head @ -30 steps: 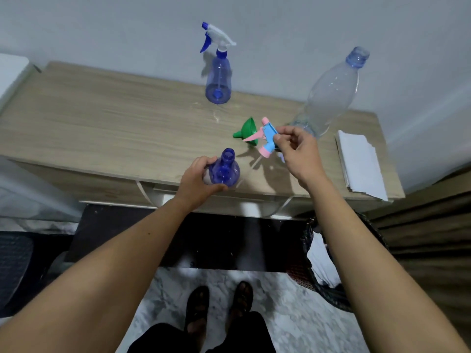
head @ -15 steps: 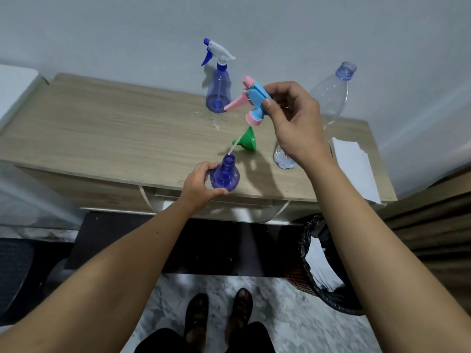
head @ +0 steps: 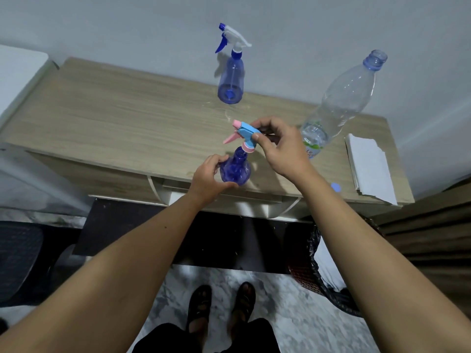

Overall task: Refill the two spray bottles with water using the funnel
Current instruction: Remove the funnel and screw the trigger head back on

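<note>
At the front edge of the wooden table [head: 114,118], the left hand [head: 209,178] curled round the blue spray bottle [head: 235,169]. The right hand [head: 281,149] pinched the pink-and-blue trigger head [head: 244,136] at the bottle's neck. A second spray bottle [head: 230,80] stood at the table's back edge, an uncapped water bottle [head: 341,103] toward its right end.

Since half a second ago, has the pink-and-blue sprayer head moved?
Yes. The sprayer head in the right hand came down from beside the far spray bottle onto the near bottle's neck.

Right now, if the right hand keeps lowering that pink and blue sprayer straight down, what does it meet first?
Probably the open neck of the blue spray bottle, directly beneath the trigger sprayer in the right hand.
</note>
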A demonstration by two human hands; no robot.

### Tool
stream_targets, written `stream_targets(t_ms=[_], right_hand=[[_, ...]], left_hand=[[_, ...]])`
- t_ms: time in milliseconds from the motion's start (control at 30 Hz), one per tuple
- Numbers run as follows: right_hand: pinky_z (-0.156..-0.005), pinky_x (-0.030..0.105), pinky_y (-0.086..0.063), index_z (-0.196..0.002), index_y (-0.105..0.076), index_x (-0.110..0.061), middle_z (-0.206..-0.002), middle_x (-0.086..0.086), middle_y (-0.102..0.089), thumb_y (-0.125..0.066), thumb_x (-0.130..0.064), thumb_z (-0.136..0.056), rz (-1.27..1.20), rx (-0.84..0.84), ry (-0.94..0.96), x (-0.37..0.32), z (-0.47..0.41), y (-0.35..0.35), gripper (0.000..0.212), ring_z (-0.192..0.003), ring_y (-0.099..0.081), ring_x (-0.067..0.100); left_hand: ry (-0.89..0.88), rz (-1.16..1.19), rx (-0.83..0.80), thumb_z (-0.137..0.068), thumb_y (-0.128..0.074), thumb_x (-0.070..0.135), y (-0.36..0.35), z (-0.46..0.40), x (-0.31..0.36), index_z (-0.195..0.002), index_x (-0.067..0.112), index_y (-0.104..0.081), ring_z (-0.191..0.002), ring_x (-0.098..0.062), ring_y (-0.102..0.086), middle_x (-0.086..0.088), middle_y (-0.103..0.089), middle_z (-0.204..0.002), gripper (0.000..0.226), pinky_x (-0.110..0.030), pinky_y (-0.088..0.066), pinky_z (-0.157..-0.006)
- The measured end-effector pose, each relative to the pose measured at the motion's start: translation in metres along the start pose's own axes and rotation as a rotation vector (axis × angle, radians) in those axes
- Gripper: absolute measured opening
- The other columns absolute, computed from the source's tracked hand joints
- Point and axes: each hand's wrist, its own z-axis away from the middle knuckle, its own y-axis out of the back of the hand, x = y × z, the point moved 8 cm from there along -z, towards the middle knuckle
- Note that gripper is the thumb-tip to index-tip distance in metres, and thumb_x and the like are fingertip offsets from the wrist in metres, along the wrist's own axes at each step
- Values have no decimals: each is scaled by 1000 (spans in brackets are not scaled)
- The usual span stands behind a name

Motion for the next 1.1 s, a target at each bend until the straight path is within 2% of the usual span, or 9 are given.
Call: stream_targets(t_ms=[167, 267, 400, 500, 700, 800, 867, 933, 1100], right_hand=[[-93, 47, -59, -105, -73, -28, -103, -5, -78, -69, -14, -91, -5, -21, -22, 9, 2, -14, 20, -95, -74, 19], [-93, 38, -60, -106, -73, -26, -103, -6, -77, -70, -9, -92, -22, -28, 0, 6, 0, -18, 23, -95, -73, 15], [-92, 30, -59, -108, -74, -19, -103, -5, -77, -68, -6, -92, -16, -62, 35, 4, -2, -22, 21, -96, -73, 12], [-92, 35, -60, -110, -73, -16, -102, -5, -76, -67, -9, -93, 45, -69, 68, 3, -4, -19, 19, -95, -73, 13], [-91, 41, -58, -112, -64, -19, -98, -5, -74, -64, -12, -95, 171, -169, 113, 2, -6, -16, 18, -90, -70, 15], [-86, 42, -55, -108, -57, -22, -97, -6, -71, -70, -13, -88, 212, -237, 100, 2, -5, -24, 26, -87, -66, 16], [-84, 40, -55, -106, -55, -20, -95, -5, -70, -75, -15, -88, 214, -261, 94, 4, -4, -30, 27, -84, -65, 15], [-84, 43, -56, -105, -55, -18, -95, -3, -71, -77, -16, -89, 189, -235, 78, 6, -5, -31, 28, -85, -66, 18], [-87, 49, -56, -106, -56, -16, -96, -1, -73, -78, -17, -89, 117, -167, 24, 12, -5, -29, 28, -88, -68, 23]], left_hand=[[-9, 8, 27, -52, -95, 44, 2, 2, 3, -127, 18, -63, -118, -18, -66, -2, -66, -127, 86, -45, -56, -104], [-24, -9, 38, -53, -97, 35, 2, 2, 4, -127, 19, -62, -119, -20, -66, -2, -65, -128, 83, -46, -56, -104], [-28, -16, 34, -53, -97, 38, 2, 2, 3, -129, 16, -63, -119, -21, -66, -1, -64, -128, 86, -47, -55, -104], [-35, -14, 41, -53, -97, 36, 2, 3, 5, -126, 22, -61, -118, -21, -66, 0, -64, -126, 82, -47, -56, -104], [-35, -48, 41, -57, -100, 30, 4, 3, 2, -131, 15, -62, -118, -21, -65, -2, -66, -128, 84, -50, -56, -101], [-50, -65, 38, -58, -99, 31, 3, 3, 3, -130, 14, -62, -115, -24, -66, -2, -66, -126, 83, -52, -56, -98], [-53, -75, 38, -57, -97, 40, 3, 3, 3, -126, 15, -62, -110, -28, -66, -3, -66, -120, 81, -55, -57, -94], [-48, -66, 33, -58, -98, 39, 3, 3, 3, -128, 18, -61, -113, -26, -66, -1, -65, -122, 82, -54, -57, -96], [-40, -71, 15, -62, -101, 22, 1, 4, 6, -132, 13, -60, -120, -18, -63, 4, -63, -127, 82, -45, -56, -103]])
